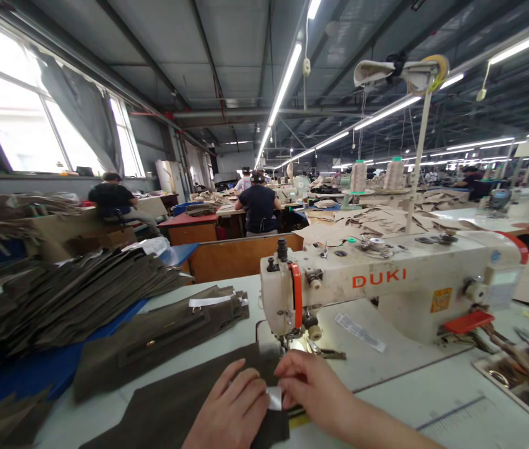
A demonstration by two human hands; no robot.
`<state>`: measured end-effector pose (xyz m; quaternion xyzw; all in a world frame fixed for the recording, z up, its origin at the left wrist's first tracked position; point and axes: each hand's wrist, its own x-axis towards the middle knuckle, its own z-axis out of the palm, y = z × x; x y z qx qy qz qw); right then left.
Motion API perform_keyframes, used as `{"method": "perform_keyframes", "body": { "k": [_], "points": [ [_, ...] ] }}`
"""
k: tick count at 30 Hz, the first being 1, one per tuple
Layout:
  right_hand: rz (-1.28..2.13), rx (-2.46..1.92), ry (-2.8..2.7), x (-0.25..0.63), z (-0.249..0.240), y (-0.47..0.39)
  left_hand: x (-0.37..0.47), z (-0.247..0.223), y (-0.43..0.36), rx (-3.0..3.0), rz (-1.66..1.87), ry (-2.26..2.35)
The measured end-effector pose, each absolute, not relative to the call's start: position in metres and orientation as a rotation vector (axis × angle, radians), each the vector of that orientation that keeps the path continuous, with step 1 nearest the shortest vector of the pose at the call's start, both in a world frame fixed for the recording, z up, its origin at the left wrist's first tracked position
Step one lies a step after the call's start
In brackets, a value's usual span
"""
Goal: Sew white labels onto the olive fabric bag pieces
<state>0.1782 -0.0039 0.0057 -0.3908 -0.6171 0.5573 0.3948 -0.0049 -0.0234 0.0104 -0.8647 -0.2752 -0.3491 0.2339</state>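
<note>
A dark brown-green fabric piece (171, 393) lies on the pale table in front of the sewing machine (330, 280), its far edge close to the needle area. My left hand (236, 405) rests on this fabric with its fingers spread a little. A short white strip (274, 398) shows between my two hands. My right hand (309, 386) pinches the strip's right end by the fabric edge, just below the machine head. Left of them lies another dark piece (152, 343) with a metal ring and a white strip on it.
Stacked dark pieces (82, 293) fill the left side over a blue surface (65, 368). A clear ruler-like strip (360, 332) lies on the machine bed. At the right, a tray (503, 386) holds scissors and tools. Seated people (259, 202) work farther back.
</note>
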Motion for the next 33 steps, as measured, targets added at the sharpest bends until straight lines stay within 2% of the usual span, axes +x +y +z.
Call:
{"method": "perform_keyframes", "body": {
  "k": [3,6,9,12,25,33],
  "points": [
    [0.952,-1.063,-1.789,0.192,0.010,-0.008,-0.010,0.006,-0.016,-2.436,-0.913,-0.861],
    [0.534,-0.922,-2.114,0.205,0.007,-0.017,-0.012,0.005,-0.012,-2.574,-0.731,-0.958],
    [0.222,-0.683,-2.422,0.209,-0.005,-0.021,-0.012,0.007,-0.011,-2.685,-0.587,-1.022],
    [-0.001,-0.629,-2.565,0.207,-0.016,-0.021,-0.009,0.007,-0.008,-2.725,-0.487,-0.997],
    [-0.203,-0.623,-2.597,0.203,-0.017,-0.018,-0.002,0.003,0.000,-2.698,-0.516,-0.937],
    [-0.254,-0.613,-2.632,0.202,-0.019,-0.015,0.001,-0.001,-0.001,-2.485,-0.743,-0.729]
  ]
}}
